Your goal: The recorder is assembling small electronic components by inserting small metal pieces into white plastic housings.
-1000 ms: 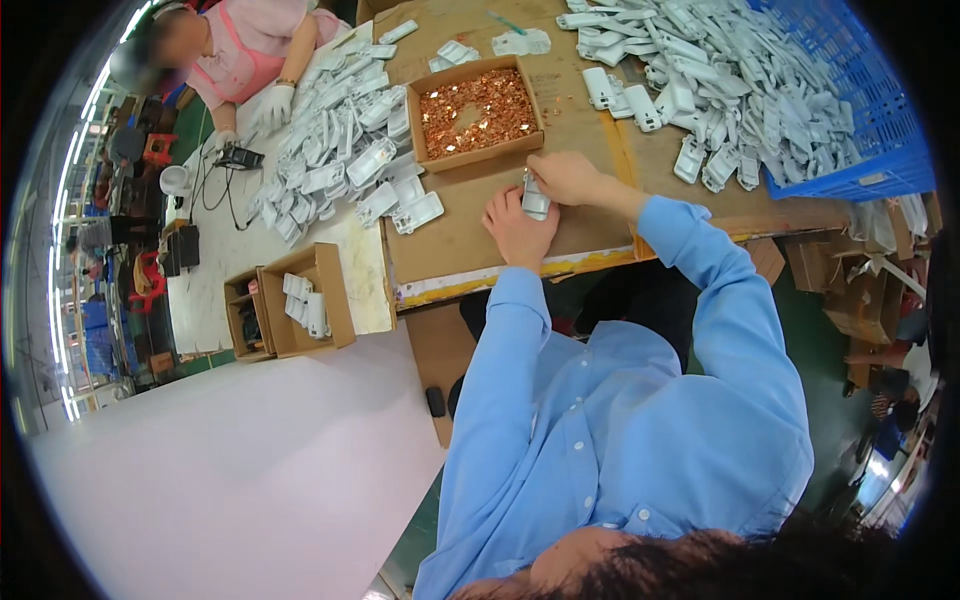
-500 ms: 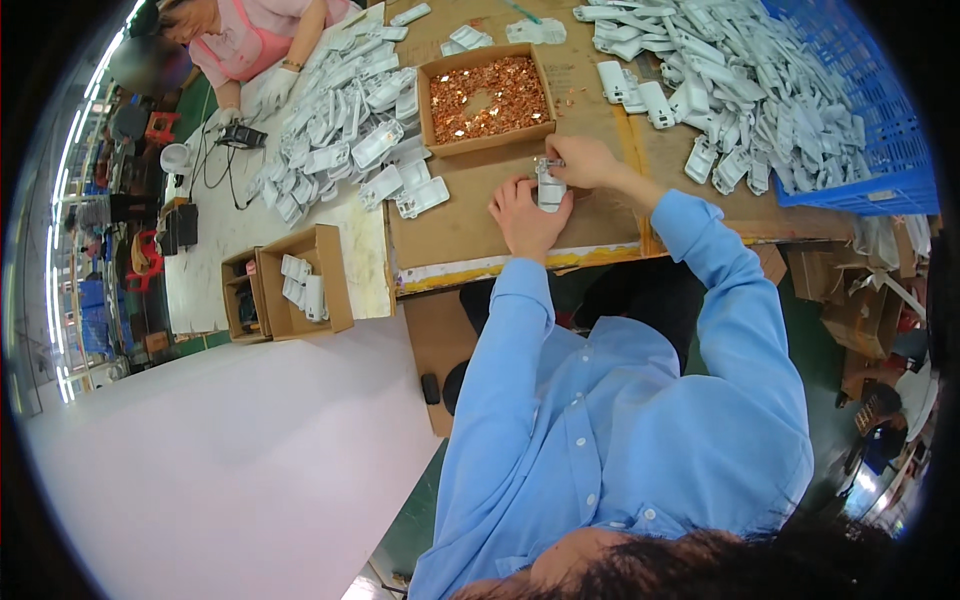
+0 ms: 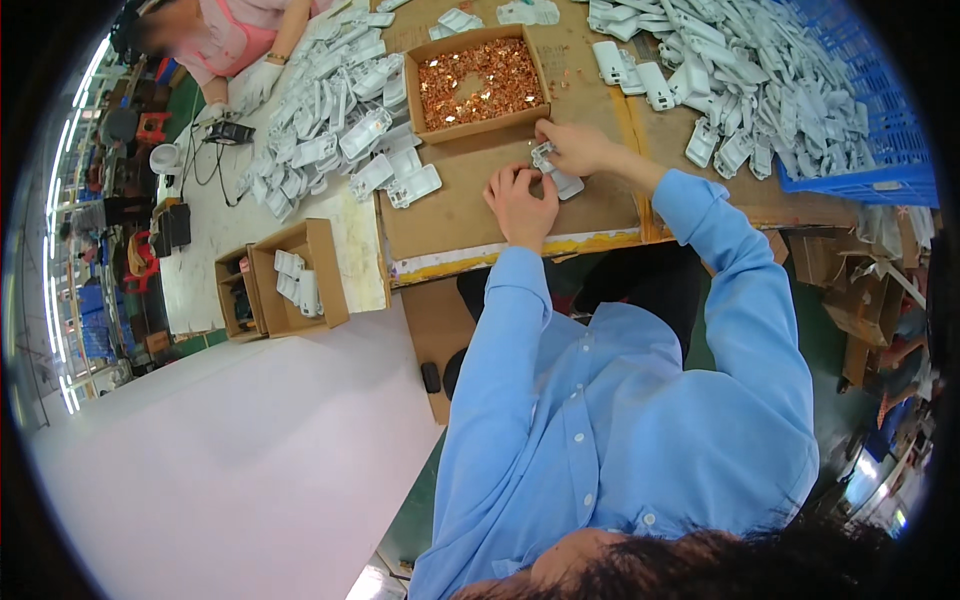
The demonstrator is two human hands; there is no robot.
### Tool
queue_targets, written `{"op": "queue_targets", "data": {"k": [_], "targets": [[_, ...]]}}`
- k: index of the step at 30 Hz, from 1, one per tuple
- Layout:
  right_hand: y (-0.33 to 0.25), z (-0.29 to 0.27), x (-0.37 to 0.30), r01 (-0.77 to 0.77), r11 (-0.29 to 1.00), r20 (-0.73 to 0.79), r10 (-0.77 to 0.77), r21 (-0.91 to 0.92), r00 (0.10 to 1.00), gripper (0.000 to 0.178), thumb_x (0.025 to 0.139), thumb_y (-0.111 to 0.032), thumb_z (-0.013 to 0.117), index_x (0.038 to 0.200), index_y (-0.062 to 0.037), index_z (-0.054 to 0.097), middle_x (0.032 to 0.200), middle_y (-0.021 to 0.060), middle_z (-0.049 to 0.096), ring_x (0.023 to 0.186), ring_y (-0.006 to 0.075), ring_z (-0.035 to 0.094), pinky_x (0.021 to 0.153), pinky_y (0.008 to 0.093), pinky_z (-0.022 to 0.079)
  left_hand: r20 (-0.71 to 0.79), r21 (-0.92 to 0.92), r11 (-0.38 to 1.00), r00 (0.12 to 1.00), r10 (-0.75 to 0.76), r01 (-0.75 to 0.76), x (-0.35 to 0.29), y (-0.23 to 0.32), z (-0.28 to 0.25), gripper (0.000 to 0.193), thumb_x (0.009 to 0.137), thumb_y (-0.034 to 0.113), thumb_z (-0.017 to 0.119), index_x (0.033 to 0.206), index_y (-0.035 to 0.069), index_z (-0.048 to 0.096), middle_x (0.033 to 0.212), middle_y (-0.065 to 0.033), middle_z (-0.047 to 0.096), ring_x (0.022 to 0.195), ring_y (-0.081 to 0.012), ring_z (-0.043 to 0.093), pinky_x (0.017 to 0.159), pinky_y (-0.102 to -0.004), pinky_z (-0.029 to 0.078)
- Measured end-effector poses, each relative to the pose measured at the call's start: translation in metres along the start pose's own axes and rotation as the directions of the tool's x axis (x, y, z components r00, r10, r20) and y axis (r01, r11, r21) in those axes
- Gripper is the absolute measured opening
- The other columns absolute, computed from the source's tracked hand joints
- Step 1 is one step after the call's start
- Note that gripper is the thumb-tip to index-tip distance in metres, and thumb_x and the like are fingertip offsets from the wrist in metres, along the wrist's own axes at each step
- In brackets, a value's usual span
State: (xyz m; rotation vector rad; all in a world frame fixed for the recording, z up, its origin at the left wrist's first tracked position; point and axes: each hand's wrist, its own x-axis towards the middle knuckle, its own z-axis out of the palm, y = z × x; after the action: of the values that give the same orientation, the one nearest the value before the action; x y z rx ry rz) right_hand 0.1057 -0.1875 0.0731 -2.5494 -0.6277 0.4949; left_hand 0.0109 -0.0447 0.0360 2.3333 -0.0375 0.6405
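1. Light-blue, long-sleeved button-up shirt point(image 3: 690, 430), loosely cut, softly creased.
2. 2 folded-back cuffs point(image 3: 516, 272), same blue.
3. Front placket point(image 3: 573, 405) with small, round white buttons point(image 3: 579, 437).
4. Dark trousers point(image 3: 655, 285).
5. Left hand point(image 3: 522, 208) and right hand point(image 3: 580, 150) bare.

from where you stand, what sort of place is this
Probably a factory workshop for hand assembly or sorting: many similar pale casings lie heaped on the work surfaces, an open cardboard box holds small copper-coloured pieces, and a gloved co-worker is beside the left heap.
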Motion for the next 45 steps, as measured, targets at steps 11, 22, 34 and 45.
{"op": "queue_targets", "data": {"k": [11, 22, 34, 45], "targets": [[0.010, -0.006, 0.017, -0.026, 1.000, 0.091, 0.026, 0.008, 0.996, 0.032, 0.073, -0.022, 0.070, 0.099, -0.0084, 0.059, 0.095, 0.0132, 0.066, 0.091, 0.0310, 0.064, 0.073, 0.0430, 0.050, -0.003, 0.017, 1.000, 1.000, -0.024, 0.024, 0.000, 0.002, 0.001, 0.014, 0.075, 0.020, 0.070, 0.082, 0.010, 0.065, 0.100, -0.0037, 0.062, 0.102, -0.0257, 0.054, 0.092, -0.0406, 0.036], [-0.005, -0.013, 0.013, -0.166, 0.986, 0.107, 0.162, 0.029, 0.981, 0.029, 0.063, -0.023, 0.075, 0.087, -0.0092, 0.064, 0.085, 0.0095, 0.068, 0.083, 0.0269, 0.066, 0.069, 0.0397, 0.051, -0.017, 0.013, 0.987, 0.987, -0.161, 0.161, 0.005, 0.003, 0.005, 0.016, 0.073, 0.023, 0.072, 0.071, 0.010, 0.063, 0.094, -0.0045, 0.063, 0.097, -0.0267, 0.055, 0.087, -0.0399, 0.038], [-0.014, -0.015, 0.025, -0.287, 0.957, 0.213, 0.291, -0.050, 0.933, 0.030, 0.064, -0.017, 0.077, 0.093, -0.0070, 0.074, 0.095, 0.0118, 0.072, 0.088, 0.0263, 0.069, 0.072, 0.0390, 0.054, 0.037, 0.071, 0.953, 0.954, -0.297, 0.294, 0.013, 0.000, 0.009, 0.021, 0.066, 0.029, 0.077, 0.064, 0.012, 0.064, 0.091, -0.0040, 0.060, 0.098, -0.0274, 0.054, 0.088, -0.0433, 0.037], [-0.032, -0.024, 0.019, -0.368, 0.928, 0.207, 0.372, -0.059, 0.905, 0.031, 0.065, -0.016, 0.078, 0.094, -0.0062, 0.073, 0.097, 0.0103, 0.072, 0.094, 0.0260, 0.069, 0.076, 0.0395, 0.054, 0.156, 0.141, 0.939, 0.929, -0.335, 0.315, 0.020, -0.002, 0.005, 0.025, 0.068, 0.031, 0.078, 0.064, 0.012, 0.064, 0.094, -0.0052, 0.059, 0.103, -0.0285, 0.052, 0.093, -0.0454, 0.033]]}}
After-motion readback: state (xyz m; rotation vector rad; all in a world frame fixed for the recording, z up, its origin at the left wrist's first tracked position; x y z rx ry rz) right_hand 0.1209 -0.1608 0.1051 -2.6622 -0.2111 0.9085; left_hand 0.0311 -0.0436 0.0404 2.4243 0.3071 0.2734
